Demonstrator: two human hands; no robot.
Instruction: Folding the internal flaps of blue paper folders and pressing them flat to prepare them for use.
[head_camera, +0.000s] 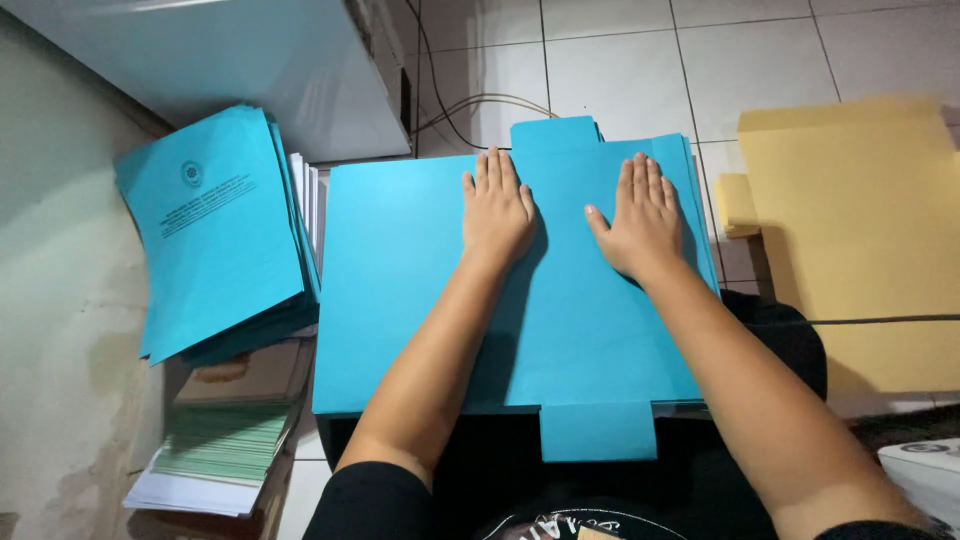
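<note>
Nearest the camera, two bare forearms reach forward from black sleeves over the person's lap. A small blue tab juts from the near edge of the large blue folder sheet, which lies unfolded across the lap, over a stack of like sheets whose edges show at its right side.

The left hand lies flat on the sheet, palm down, fingers straight and close together, gripping nothing. The right hand lies the same way just beside it, fully open, thumb spread toward the left hand, pressing on the sheet rather than holding it. Both rest on the far half of the sheet, right of its middle.

The sheet is plain bright blue card, smooth, with a second tab at its far edge just beyond the fingertips.

To the left, a pile of printed blue covers rests tilted over a stack of green and white paper; what carries these is hard to make out. To the right lie yellow card sheets on the floor. Farther off are white floor tiles, thin cables, and a pale grey box-like object at the upper left.
</note>
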